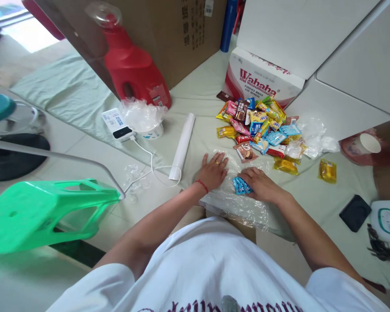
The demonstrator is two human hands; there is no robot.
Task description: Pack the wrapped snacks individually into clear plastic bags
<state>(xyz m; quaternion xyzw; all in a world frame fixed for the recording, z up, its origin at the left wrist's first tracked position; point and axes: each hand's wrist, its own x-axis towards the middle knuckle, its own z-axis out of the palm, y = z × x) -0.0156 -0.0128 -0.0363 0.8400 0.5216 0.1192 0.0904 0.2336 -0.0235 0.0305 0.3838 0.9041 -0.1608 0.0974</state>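
Note:
My left hand [213, 170] lies palm down with fingers stretched out on a clear plastic bag [225, 203] near the table's front edge. It wears a ring and a red wrist cord, and nothing is in it. Beside it, my right hand [260, 184] rests on the same plastic, with its fingers closed over a few blue snack packets [241, 185]; its fingertips are partly hidden. Just beyond both hands is a heap of mixed wrapped snacks [260, 123]. A brown wrapped snack [245, 152] lies at the near side of the heap.
Behind the snacks stands a Wahaha carton [253, 82]. To the left are a white paper roll [182, 147], a tub [149, 130] with plastic film, a power bank [117, 123] with a cable, and a red jug [133, 65]. A paper cup [367, 144] and a black wallet-like item [355, 213] lie right.

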